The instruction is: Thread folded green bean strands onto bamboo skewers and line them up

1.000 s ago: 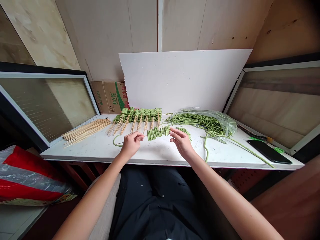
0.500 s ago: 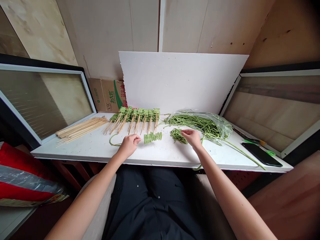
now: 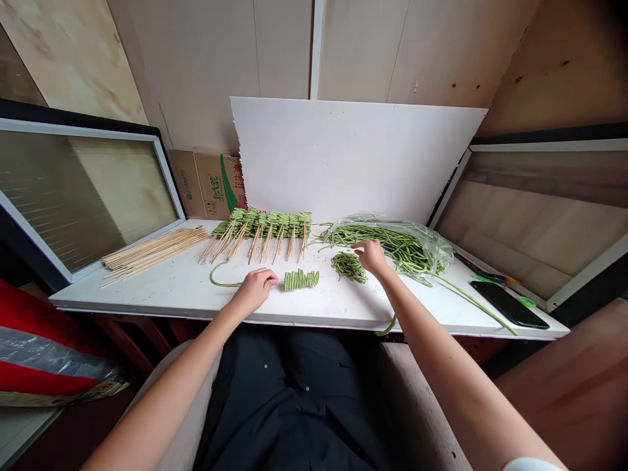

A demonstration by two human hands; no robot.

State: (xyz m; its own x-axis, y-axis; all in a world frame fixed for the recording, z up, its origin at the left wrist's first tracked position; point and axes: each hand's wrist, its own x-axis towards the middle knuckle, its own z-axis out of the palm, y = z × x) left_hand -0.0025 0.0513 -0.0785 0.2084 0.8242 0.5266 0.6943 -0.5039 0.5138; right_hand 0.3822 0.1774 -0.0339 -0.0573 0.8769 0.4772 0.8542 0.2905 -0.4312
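Note:
My left hand [image 3: 254,289] is closed in a pinch at the left end of a skewer, most of which is hidden. Short cut green bean pieces [image 3: 301,280] are threaded side by side along it, just above the table. Over the far right edge of a small heap of cut bean pieces [image 3: 348,267] is my right hand [image 3: 371,255]. Its fingers point left and look slightly apart, with nothing visible between them. One long bean [image 3: 216,275] curls on the table beside my left hand.
Finished bean skewers [image 3: 275,226] lie stacked at the back, left of a plastic bag of long beans [image 3: 392,242]. Bare bamboo skewers [image 3: 152,252] are at the left. A black phone [image 3: 510,304] rests at the right of the white table [image 3: 314,311]. Behind stands a cardboard box [image 3: 209,186].
My right hand has lifted off the heap of cut beans, moving slightly up and away. My left hand still holds the skewer, nearly in place. The view has shifted slightly.

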